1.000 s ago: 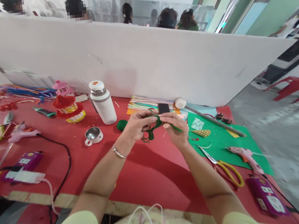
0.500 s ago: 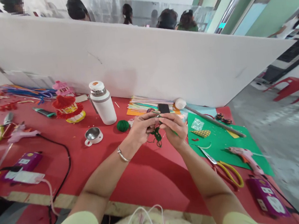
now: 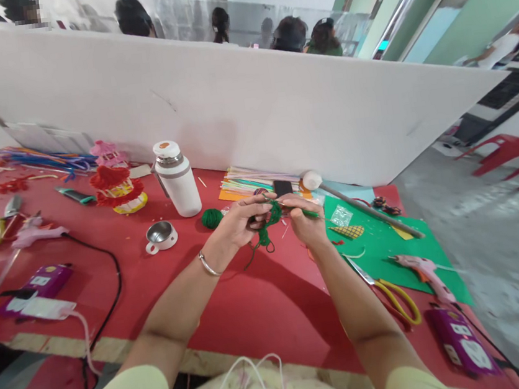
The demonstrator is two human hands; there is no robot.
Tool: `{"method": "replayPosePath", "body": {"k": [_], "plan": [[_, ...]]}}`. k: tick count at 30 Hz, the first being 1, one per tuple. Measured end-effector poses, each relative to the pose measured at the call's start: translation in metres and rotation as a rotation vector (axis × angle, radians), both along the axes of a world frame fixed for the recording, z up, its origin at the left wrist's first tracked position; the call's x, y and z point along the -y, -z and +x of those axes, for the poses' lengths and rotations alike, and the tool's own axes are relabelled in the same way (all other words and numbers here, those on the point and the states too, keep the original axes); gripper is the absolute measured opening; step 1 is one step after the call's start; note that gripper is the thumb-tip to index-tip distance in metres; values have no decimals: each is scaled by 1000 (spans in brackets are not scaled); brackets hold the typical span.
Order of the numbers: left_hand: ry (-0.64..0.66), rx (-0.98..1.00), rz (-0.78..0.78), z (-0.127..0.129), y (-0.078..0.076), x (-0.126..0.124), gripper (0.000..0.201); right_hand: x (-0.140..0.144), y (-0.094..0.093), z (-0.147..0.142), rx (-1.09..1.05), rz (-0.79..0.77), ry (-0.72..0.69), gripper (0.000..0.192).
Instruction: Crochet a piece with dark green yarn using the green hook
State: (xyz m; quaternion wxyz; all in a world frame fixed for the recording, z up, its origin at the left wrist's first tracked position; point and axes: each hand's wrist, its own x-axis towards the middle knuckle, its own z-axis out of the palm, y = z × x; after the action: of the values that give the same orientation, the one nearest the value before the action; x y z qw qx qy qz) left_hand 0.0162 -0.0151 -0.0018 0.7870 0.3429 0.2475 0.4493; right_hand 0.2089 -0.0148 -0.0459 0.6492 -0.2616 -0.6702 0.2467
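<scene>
Above the red table (image 3: 253, 307), my left hand (image 3: 237, 225) and my right hand (image 3: 307, 223) meet on a strand of dark green yarn (image 3: 267, 225). The left fingers pinch the yarn, and loops of it hang below. My right hand grips a thin green stick (image 3: 312, 214) that the yarn wraps around. A small green yarn ball (image 3: 212, 218) lies on the table just left of my left hand. A silver bangle sits on my left wrist.
A white flask (image 3: 176, 179) and a small metal cup (image 3: 160, 236) stand at the left. Yellow-handled scissors (image 3: 396, 300) and a pink glue gun (image 3: 425, 275) lie on green paper (image 3: 387, 248) at the right. A purple power strip (image 3: 461, 340) lies at the corner. A white partition (image 3: 249, 102) backs the table.
My hands have turned the yarn around the stick: the bundle dropped low between my hands half a second ago, and it is now raised again with loops hanging below.
</scene>
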Motion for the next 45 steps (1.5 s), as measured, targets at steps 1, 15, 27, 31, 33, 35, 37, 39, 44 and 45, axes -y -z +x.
{"method": "replayPosePath", "body": {"k": [1,15,27,31,33,35,37,39,44,45], "plan": [[7,4,5,0,1,-1,35,-1,2,1,-16,-24,-5,23],[-31,12,74,1,2,0,33,0,8,-2,-147,-162,-111,24],[-16,49,52,1,3,1,29,12,-3,-11,-126,-90,-67,25],[-83,78,49,5,3,3,31,20,-9,-19,-72,13,43,20],[-121,80,62,6,4,3,29,24,-11,-23,-48,67,81,16],[-149,70,72,8,4,4,28,25,-13,-26,-38,88,104,15],[-161,53,72,8,3,5,29,26,-15,-27,-39,80,115,15],[-175,36,60,10,1,6,32,25,-15,-27,-50,73,111,15],[-232,57,34,14,1,8,33,26,-12,-25,-22,44,144,15],[-235,67,37,14,2,8,32,26,-11,-25,-10,38,165,15]]}}
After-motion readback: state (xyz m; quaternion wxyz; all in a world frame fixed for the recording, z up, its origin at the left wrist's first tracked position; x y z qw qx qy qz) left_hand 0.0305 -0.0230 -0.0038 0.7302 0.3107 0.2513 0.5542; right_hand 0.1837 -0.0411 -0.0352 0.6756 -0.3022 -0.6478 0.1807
